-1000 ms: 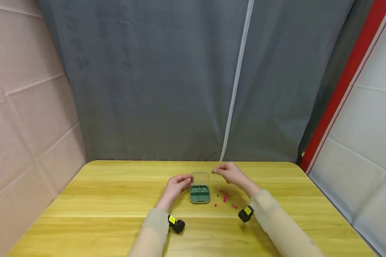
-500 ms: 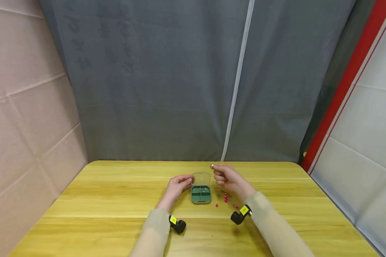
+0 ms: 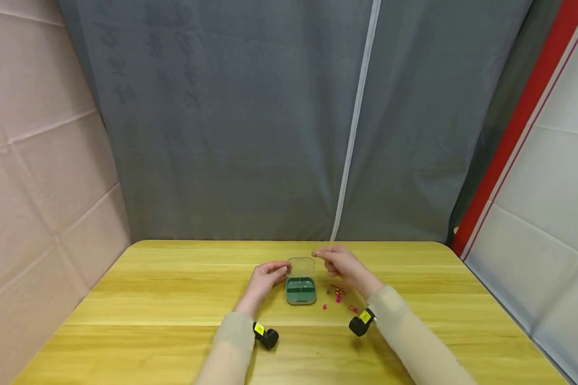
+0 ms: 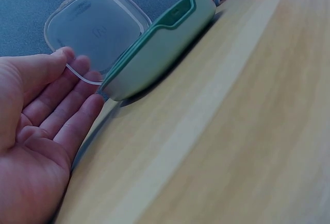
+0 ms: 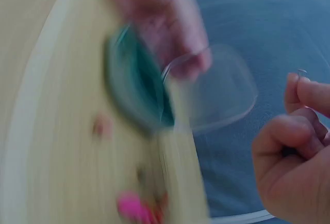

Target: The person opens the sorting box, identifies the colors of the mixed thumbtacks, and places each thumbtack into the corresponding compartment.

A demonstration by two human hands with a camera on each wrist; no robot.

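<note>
Sitting mid-desk [image 3: 173,299], the small green box [image 3: 300,290] shows rounded corners, dark inner dividers and a clear lid [image 3: 301,266] standing open at its far edge. The left hand [image 3: 266,278], fingers loosely extended, touches that lid's left rim. The right hand [image 3: 339,263] hovers just right of the lid, pinching a tiny ring-like piece [image 3: 315,252] at its fingertips. Pink and orange bits [image 3: 337,295] lie scattered right of the box.
</note>
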